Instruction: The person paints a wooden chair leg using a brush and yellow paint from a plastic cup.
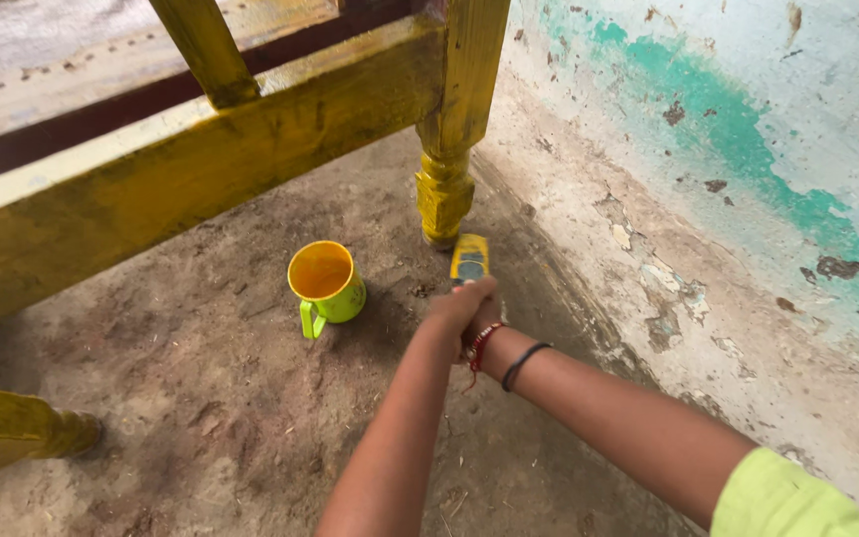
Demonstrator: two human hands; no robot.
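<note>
A lime-green sleeve (782,499) is seen at the lower right corner, nearest the camera, and from it the right forearm reaches up and left toward the middle of the view. A second bare forearm rises from the bottom edge and meets it there.

The large wooden furniture frame, coated in wet-looking yellow paint (191,169), spans the upper left, its long rail running diagonally. The peeling white wall with a worn turquoise band (748,139) fills the right side. The bare brown earthen floor (221,398) lies beneath everything. The turned yellow-painted wooden leg (446,189) stands at the frame's corner, touching the floor close to the wall's foot; another yellow leg (12,428) is seen at the lower left.

The lime-green plastic mug holding yellow paint (326,283) stands upright on the floor, just left of the hands, its handle turned toward the camera.

The left hand (457,308) is closed around the handle of the flat yellow-smeared paintbrush (470,259), whose head lies just beside the base of the turned leg. The right hand (487,316) is largely hidden behind the left; it seems to be closed on the same handle, though this cannot be told for certain. A red thread band (479,346) and a thin black band (522,365) are worn on the right wrist.
</note>
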